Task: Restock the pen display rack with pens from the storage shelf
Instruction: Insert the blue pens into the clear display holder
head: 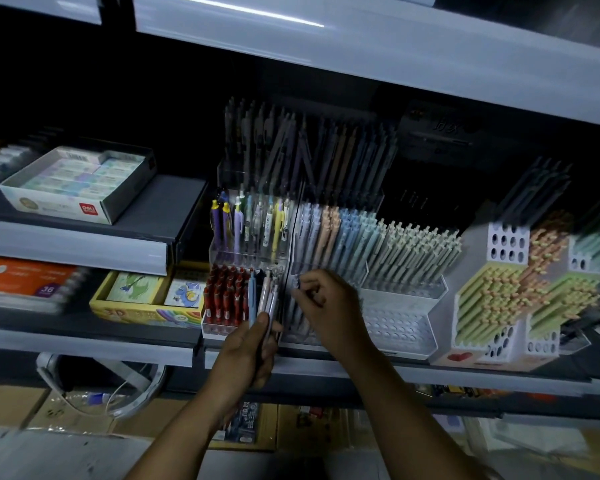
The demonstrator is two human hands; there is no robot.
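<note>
A clear tiered pen display rack [329,271] stands on the middle shelf, its upper rows full of pastel pens [340,233]. My left hand [253,348] grips a small bundle of pastel pens [265,296], held upright just in front of the rack's lower left. My right hand [323,299] is beside it, fingers curled, pinching a dark pen [297,284] at the rack's lower row. Whether that pen sits in a slot is hidden by my fingers.
Red pens [226,296] fill a clear box left of the bundle. A white holder [399,327] with open holes sits right of my right hand. Further right stand white stepped racks [506,244] of green and orange pens. An eraser box [77,181] sits upper left.
</note>
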